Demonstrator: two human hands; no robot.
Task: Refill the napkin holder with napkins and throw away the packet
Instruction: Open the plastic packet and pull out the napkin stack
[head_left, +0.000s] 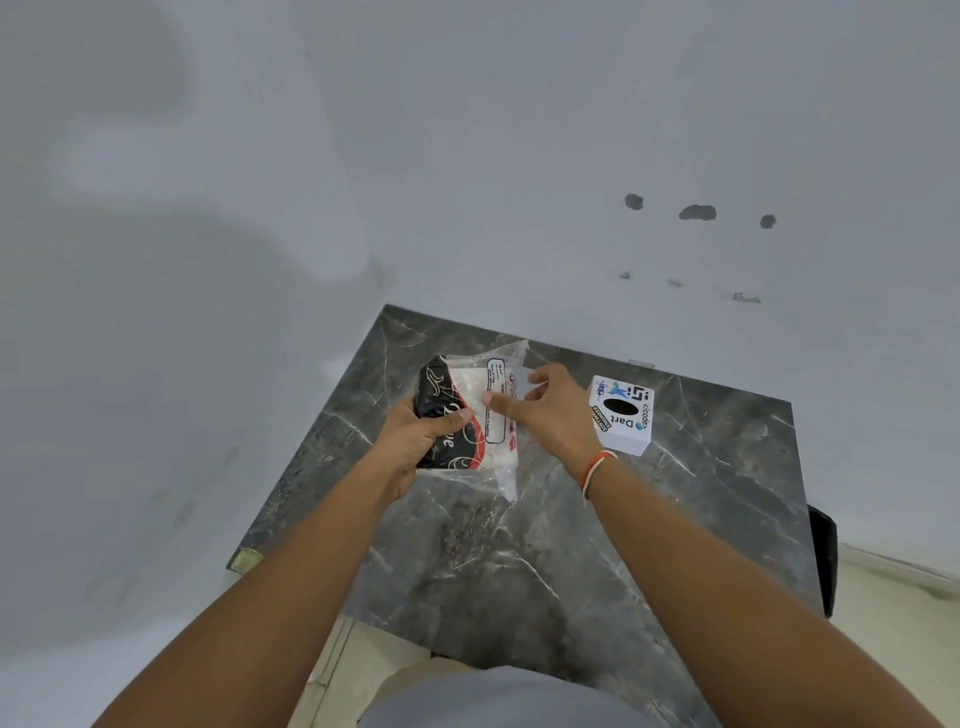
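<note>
Dark veined marble tabletop (519, 571) against pale walls carries the white box-shaped napkin holder (622, 415), just right of both hands. The left hand (415, 441) clamps the packet (467, 415) — glossy black-and-red print, crinkled clear film, soft white napkins — above the surface, while the right hand (545, 410) apparently pinches its film. Risk: a sudden tear could spill napkins.

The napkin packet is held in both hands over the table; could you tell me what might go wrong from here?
1. The left hand grips only the dark end of the napkin packet while the right hand pinches the clear wrap; a sharp tear could spill napkins onto the marble table.
2. The white napkin holder stands close beside the right wrist; a pulling elbow might knock it.
</note>
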